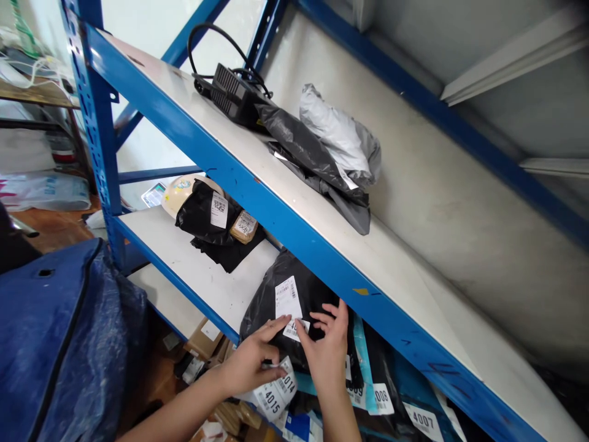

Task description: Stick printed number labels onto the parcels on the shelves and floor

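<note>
A large black plastic parcel lies on the middle shelf, bearing a white shipping label. Below that label, a small white number sticker is on the black plastic, partly covered by fingertips. My left hand touches the sticker's left edge with the index finger. Its thumb and curled fingers grip a strip of number labels printed 4014 and 4015, which hangs below. On the other side, my right hand presses the sticker's right edge with its thumb, other fingers spread over the parcel.
The blue shelf beam runs diagonally just above my hands. Black and grey parcels and a black device with a cable rest on the top shelf. More numbered parcels stand at lower right; a blue bag is at left.
</note>
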{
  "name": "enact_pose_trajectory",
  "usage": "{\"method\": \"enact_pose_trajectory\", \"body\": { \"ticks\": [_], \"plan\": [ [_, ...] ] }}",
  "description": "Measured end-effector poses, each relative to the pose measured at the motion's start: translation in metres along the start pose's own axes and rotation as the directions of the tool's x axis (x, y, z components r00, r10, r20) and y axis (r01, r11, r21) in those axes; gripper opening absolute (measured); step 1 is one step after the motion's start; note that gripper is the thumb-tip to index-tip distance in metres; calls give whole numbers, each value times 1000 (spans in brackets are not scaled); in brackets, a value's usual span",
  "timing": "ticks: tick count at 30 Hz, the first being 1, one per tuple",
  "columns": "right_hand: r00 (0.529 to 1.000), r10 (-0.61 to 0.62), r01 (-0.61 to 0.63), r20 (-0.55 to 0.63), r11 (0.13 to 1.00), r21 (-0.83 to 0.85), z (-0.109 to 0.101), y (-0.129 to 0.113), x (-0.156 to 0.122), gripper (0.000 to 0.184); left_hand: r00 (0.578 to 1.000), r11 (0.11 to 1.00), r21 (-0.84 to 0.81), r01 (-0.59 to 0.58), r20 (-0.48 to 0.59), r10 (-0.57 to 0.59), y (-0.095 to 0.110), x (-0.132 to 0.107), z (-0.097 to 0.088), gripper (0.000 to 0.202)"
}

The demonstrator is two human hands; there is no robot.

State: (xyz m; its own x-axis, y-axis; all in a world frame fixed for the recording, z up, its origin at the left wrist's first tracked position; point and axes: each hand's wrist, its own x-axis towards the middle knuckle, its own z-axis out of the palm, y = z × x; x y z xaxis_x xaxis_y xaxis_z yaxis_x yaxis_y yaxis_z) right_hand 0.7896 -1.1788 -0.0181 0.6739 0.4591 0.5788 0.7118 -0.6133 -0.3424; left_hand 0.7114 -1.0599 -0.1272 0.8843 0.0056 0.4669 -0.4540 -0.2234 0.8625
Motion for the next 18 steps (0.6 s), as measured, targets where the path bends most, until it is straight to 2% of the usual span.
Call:
{"method": "enact_pose_trajectory", "body": {
  "ticks": [2, 4, 5, 6, 9, 13, 14, 16, 18],
  "plan": [
    [990, -118, 124, 80, 989, -75, -4, -2, 0, 44, 1000, 1000, 0, 6, 4, -6, -2, -1, 0, 20],
    [934, -261, 302, 243, 942, -149, -10, -2, -2, 23, 1000, 1000, -11, 12, 21, -12, -2, -1, -2, 21],
    [905, -304, 363, 297, 916, -169, -13, -1, -4, 21, 999, 1000, -16, 19, 32, -18, -2, -1, -3, 22],
    [895, -329, 394, 300, 899, -189, -16, 1, -6, 21, 999, 999, -19, 31, 44, -30, -2, 0, -4, 22],
    [911, -371, 409, 179, 866, -287, -22, 7, -15, 30, 995, 996, -23, 88, 56, -87, -1, 1, -7, 24],
    [904, -360, 421, 230, 843, -334, -31, 10, -27, 38, 987, 981, -112, 160, 29, -158, 2, -2, -14, 27],
    [916, -349, 397, 199, 860, -322, -35, 10, -31, 37, 983, 973, -136, 185, 23, -183, 3, -4, -17, 27],
    [942, -335, 331, 27, 911, -247, -44, 9, -46, 30, 974, 963, -149, 223, -14, -227, 6, -11, -25, 28],
    [952, -275, 264, -131, 960, -96, -48, 7, -68, 20, 961, 963, -118, 241, -108, -253, 9, -20, -32, 29]
  ]
}}
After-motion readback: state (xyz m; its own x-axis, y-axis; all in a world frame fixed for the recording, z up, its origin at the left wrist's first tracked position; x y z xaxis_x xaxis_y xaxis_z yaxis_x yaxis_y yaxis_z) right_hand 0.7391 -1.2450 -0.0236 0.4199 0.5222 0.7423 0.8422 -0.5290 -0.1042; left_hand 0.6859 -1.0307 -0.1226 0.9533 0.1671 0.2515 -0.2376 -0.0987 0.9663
